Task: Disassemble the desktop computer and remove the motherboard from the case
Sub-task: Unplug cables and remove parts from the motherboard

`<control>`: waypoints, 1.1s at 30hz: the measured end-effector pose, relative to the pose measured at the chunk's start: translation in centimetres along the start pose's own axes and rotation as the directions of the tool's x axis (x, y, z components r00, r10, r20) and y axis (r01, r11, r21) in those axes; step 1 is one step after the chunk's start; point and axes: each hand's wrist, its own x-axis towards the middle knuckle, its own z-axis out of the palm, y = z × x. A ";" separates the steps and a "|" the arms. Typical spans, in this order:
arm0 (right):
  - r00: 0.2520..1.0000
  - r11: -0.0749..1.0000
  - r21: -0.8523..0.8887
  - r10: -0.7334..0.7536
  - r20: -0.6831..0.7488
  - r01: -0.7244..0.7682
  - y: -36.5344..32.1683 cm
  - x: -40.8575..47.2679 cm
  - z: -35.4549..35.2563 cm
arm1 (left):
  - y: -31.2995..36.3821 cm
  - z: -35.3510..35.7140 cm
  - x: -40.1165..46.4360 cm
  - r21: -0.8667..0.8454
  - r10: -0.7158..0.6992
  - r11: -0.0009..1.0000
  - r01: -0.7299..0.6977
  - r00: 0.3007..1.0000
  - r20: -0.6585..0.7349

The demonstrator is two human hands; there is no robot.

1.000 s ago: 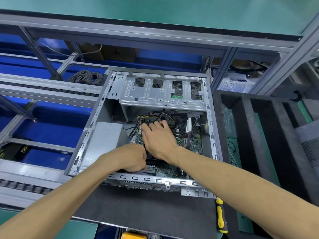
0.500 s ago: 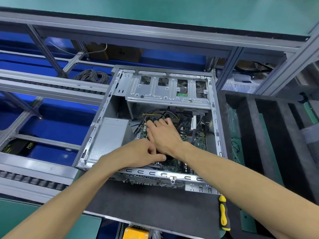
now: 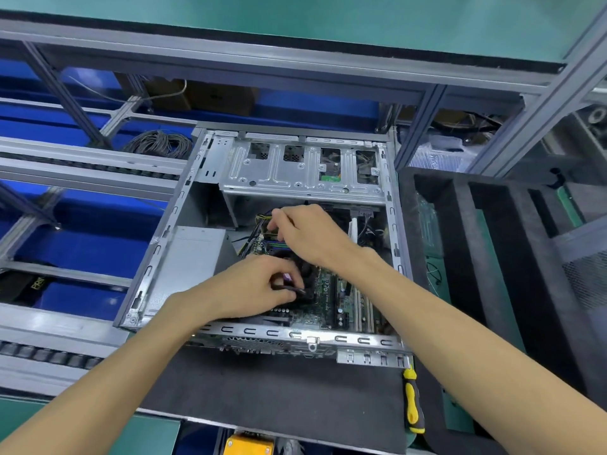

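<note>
A yellow-handled screwdriver (image 3: 414, 402) lies idle on the tabletop (image 3: 269, 392) as the left hand (image 3: 253, 287) pinches a dark part and the right hand (image 3: 308, 234) curls among cables, apparently unplugging the motherboard (image 3: 331, 300), not yet lifted from the case (image 3: 295, 334).

At about nine o'clock from my hands, beyond the open case (image 3: 149, 267), a dark package (image 3: 19, 287) lies on the lower blue shelf with yellow lettering that starts "PRI"; the rest runs out of sight. On the motherboard (image 3: 331, 297), near the middle of my view, I see small white marks that could be a certification sign, too blurred to read. The green sticker (image 3: 330, 178) on the drive cage at twelve o'clock bears nothing I can make out.
</note>
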 end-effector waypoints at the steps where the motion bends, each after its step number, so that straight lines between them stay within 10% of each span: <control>1: 1.000 1.000 0.000 -0.008 0.004 0.008 -0.1 -0.3 -0.7 | 0.2 -0.1 0.1 -0.031 0.004 1.000 -0.001 0.997 0.074; 5: 0.996 0.999 0.006 -0.044 -0.071 0.044 -0.1 -1.6 -3.7 | 0.9 -0.7 0.8 0.023 -0.013 1.000 0.007 0.961 0.277; 12: 0.928 0.999 -0.028 -0.049 -0.370 0.042 0.9 -3.7 -8.6 | 2.5 -1.4 3.3 -0.062 0.049 0.996 -0.058 0.989 -0.141; 20: 0.854 0.966 -0.182 0.063 -0.517 -0.182 3.4 -5.1 -9.2 | 3.9 0.5 8.2 0.236 0.005 0.971 0.038 0.984 -0.179; 33: 0.875 0.953 -0.198 0.113 -0.470 -0.230 6.8 -6.1 -5.2 | 2.4 -0.9 9.4 -0.448 -0.267 0.884 0.132 0.930 -0.252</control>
